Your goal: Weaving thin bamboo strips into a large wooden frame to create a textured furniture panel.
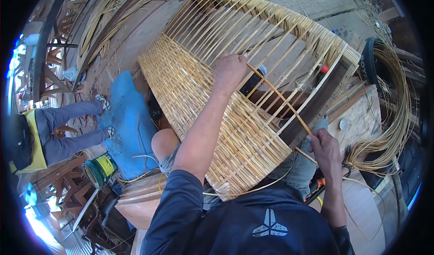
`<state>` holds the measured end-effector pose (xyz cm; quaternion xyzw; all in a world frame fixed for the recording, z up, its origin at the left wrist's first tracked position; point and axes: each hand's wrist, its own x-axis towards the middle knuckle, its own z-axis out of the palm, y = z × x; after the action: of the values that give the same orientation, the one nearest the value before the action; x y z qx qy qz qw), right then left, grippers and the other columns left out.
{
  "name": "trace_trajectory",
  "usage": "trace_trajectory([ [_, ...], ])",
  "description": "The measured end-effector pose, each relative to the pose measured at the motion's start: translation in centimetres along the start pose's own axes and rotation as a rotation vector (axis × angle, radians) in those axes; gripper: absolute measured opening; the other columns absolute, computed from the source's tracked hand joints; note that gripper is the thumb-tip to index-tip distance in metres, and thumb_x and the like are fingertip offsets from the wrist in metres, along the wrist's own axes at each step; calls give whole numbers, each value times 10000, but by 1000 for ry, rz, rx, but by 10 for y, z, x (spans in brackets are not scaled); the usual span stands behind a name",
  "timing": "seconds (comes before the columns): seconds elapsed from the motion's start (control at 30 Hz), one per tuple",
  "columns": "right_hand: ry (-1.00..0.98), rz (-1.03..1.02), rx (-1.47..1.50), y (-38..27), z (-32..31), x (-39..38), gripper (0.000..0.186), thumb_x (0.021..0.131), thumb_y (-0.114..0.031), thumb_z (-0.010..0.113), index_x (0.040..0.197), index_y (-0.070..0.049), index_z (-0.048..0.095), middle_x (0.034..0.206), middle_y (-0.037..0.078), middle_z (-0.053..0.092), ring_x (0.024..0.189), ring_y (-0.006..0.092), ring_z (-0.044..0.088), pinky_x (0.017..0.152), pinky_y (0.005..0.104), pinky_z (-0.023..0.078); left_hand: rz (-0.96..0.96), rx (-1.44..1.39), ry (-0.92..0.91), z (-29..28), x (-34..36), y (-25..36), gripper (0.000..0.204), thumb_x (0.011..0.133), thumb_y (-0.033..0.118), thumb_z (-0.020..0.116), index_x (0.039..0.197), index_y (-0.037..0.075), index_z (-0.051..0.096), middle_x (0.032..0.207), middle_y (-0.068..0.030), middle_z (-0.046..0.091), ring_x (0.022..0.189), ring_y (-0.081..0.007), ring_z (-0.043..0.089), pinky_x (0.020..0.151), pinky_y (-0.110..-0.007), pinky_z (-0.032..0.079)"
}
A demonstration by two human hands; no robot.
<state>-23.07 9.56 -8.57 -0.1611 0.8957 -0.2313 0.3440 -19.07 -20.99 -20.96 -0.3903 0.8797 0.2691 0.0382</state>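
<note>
A long woven rattan panel (190, 101) lies across my lap, its near part densely woven and its far part bare parallel spokes running to a wrapped rim. My left hand (229, 70) is closed on a long orange-tan cane strand (276, 92) among the spokes, at the edge of the weave. That strand runs diagonally down to my right hand (323, 146), which is closed on it just beyond the panel's dark wooden end piece (324, 97). Below my right hand, scissors (345, 170) are partly visible. Thin loose canes hang around the panel's lower corner.
Coiled cane (393, 119) hangs at the right beside a pale board (364, 115). Left are a blue padded sheet (129, 119), a green bucket (97, 171), another person's legs (70, 119) and stacked wooden frames (54, 79). Cane bundles (101, 24) lie at the upper left.
</note>
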Motion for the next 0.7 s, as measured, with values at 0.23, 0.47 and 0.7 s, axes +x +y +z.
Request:
trace_trajectory([
  [0.23,29,-202,-176,1,2,8,161,853,-139,575,819,18,559,564,88,566,480,147,528,488,287,421,-77,-176,162,2,20,-20,366,854,342,491,955,32,658,992,-216,621,951,-355,589,840,-430,445],
  [0.47,-40,-26,-103,2,-18,-9,171,858,-153,569,898,12,547,574,87,575,510,144,555,497,293,428,-175,-169,-92,-9,46,-34,446,825,428,538,989,31,658,963,-173,657,889,-318,621,804,-382,459],
  [0.7,-65,148,-55,-19,-22,-3,97,848,-89,564,845,5,540,572,64,561,502,124,539,491,287,424,-350,-831,-279,0,74,-66,270,845,228,568,946,-13,637,796,-71,643,612,-120,560,603,-286,472],
])
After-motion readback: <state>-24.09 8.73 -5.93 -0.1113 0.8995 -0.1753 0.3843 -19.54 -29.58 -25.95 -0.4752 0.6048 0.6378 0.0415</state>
